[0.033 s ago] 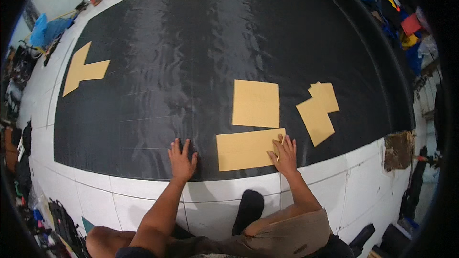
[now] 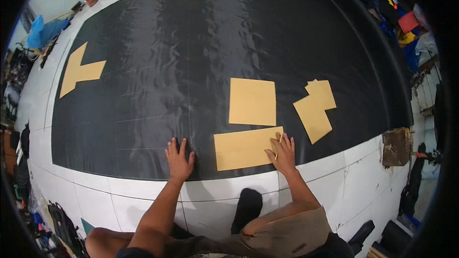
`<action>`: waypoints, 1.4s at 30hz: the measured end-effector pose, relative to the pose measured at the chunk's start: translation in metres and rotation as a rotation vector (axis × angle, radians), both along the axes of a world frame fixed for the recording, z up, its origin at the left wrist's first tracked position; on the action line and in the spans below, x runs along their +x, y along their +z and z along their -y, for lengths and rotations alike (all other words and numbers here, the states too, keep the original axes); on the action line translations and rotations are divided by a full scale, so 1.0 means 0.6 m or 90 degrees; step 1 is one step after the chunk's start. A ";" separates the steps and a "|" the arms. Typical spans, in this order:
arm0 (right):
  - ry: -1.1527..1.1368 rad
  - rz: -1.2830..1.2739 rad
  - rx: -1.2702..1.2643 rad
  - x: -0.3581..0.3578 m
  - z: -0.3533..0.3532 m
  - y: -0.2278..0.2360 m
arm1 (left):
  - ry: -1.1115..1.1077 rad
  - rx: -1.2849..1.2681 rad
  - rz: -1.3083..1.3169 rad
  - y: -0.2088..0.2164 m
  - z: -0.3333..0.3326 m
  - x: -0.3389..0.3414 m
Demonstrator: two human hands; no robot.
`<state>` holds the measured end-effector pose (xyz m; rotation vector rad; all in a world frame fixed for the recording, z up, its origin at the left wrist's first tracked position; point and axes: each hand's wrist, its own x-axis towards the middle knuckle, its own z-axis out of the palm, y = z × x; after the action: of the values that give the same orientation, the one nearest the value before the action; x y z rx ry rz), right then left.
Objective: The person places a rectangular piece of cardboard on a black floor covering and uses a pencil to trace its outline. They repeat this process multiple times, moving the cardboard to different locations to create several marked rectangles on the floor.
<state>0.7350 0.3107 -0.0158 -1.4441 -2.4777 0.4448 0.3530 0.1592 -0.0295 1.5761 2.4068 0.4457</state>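
Note:
I am crouched at the near edge of a large black fabric sheet [image 2: 191, 57] spread over a white tiled floor [image 2: 229, 188]. My left hand [image 2: 179, 160] lies flat on the fabric with its fingers apart, just left of a tan rectangular card piece [image 2: 241, 150]. My right hand [image 2: 283, 154] rests on the right end of that piece, and a thin pale stick [image 2: 278, 144] shows between its fingers. A squarer tan piece [image 2: 252, 101] lies just beyond the rectangle.
An irregular tan piece [image 2: 315, 107] lies to the right and an L-shaped one [image 2: 79, 70] at the far left of the fabric. A brown board [image 2: 396, 146] sits off the right edge. Coloured clutter [image 2: 406, 21] lines the far right, a blue bag [image 2: 40, 33] the far left, and dark bags [image 2: 62, 229] the near left.

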 end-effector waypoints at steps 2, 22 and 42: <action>-0.009 -0.003 0.007 0.019 -0.003 0.004 | 0.004 0.000 0.003 0.008 -0.007 0.003; -0.146 -0.004 0.159 0.124 -0.074 -0.011 | -0.006 -0.020 -0.011 0.016 -0.010 -0.009; 0.219 -0.015 0.061 -0.235 0.051 -0.001 | -0.181 -0.329 0.054 0.122 -0.068 -0.088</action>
<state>0.5941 0.2799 -0.0162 -0.9719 -2.6928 0.3947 0.3002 0.2000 0.0440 1.5735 1.9712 -0.1513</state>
